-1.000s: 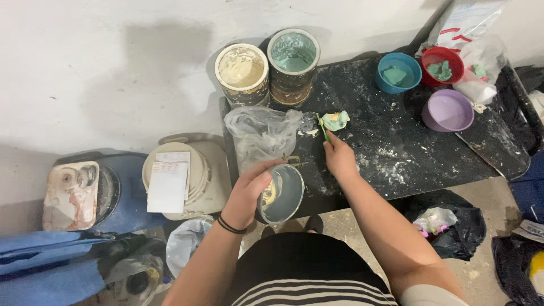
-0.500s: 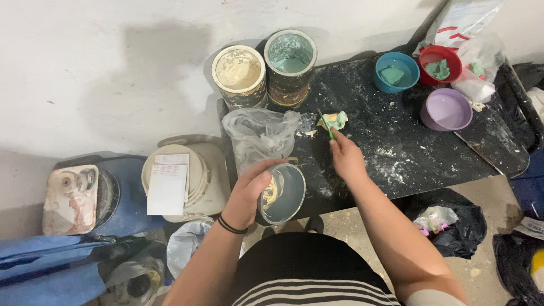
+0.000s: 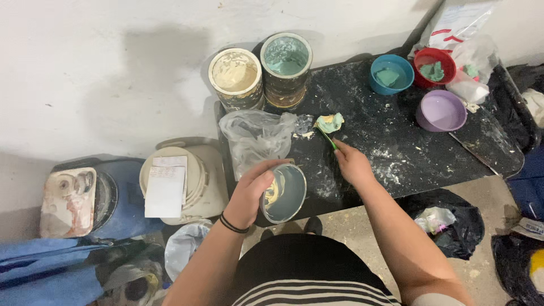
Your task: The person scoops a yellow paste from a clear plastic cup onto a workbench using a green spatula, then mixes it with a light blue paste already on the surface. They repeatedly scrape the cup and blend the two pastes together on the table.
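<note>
Right hand (image 3: pixel 352 163) has slid right, clamped on green spatula (image 3: pixel 327 137) working the putty blob (image 3: pixel 330 122) on black table (image 3: pixel 396 153); left hand (image 3: pixel 249 195) grips tilted bowl (image 3: pixel 284 194); mixing step, scoop-and-fold likely next.

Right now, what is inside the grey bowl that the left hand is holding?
The grey bowl shows a smear of yellowish paste on its inner wall near the left hand; the rest looks bare grey. The thumb covers part of the rim, so that spot is hidden.
</note>
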